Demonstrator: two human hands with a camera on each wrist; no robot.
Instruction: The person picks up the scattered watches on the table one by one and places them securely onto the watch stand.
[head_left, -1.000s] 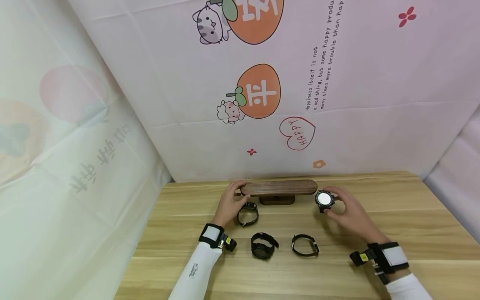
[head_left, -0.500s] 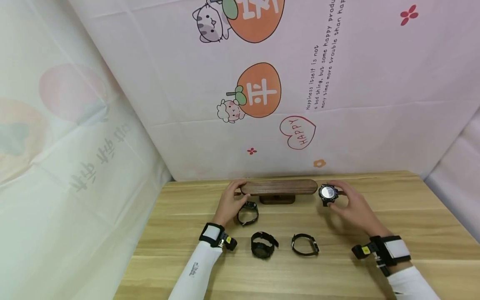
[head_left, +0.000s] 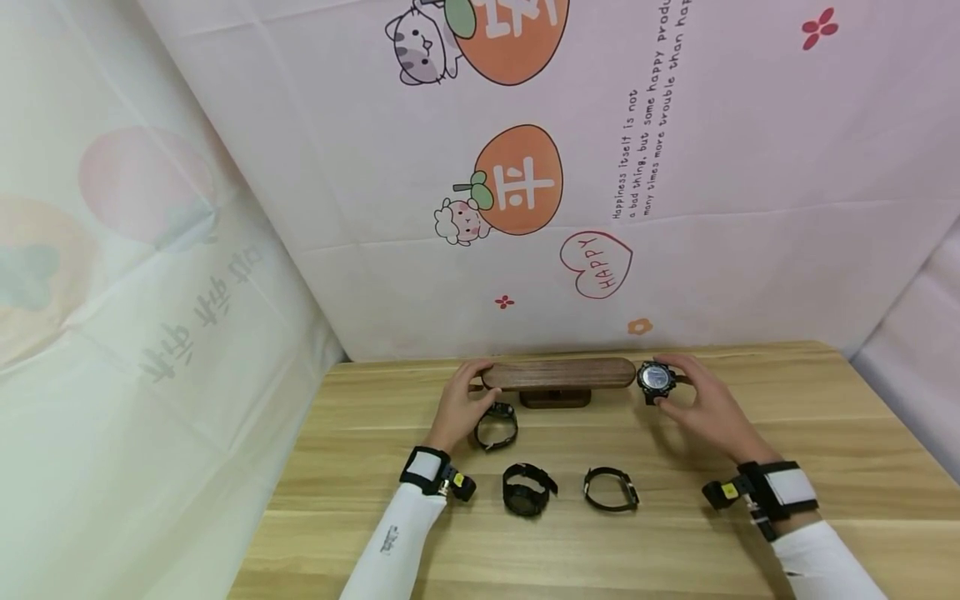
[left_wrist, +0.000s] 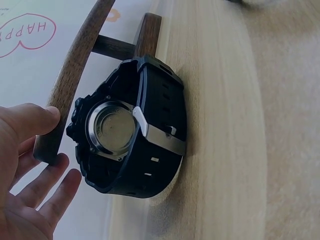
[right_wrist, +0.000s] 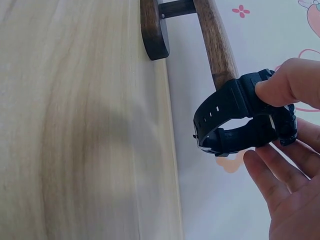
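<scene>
A dark wooden stand with a raised bar stands at the table's back. The left hand grips the bar's left end, its thumb on the wood in the left wrist view. In the right hand a black watch is pinched at the bar's right end, face toward the head camera. The right wrist view shows that watch's strap loop beside the bar's tip; whether the bar enters the loop I cannot tell. Just below the left hand another black watch stands on the table.
Nearer the front of the wooden table lie a black watch and a thin black band. A printed white cloth hangs behind the table, with more cloth at both sides.
The right hand has moved the watch slightly back and to the right, up beside the bar's end, and its face has lost its bright glare. The left hand has stayed on the bar.
</scene>
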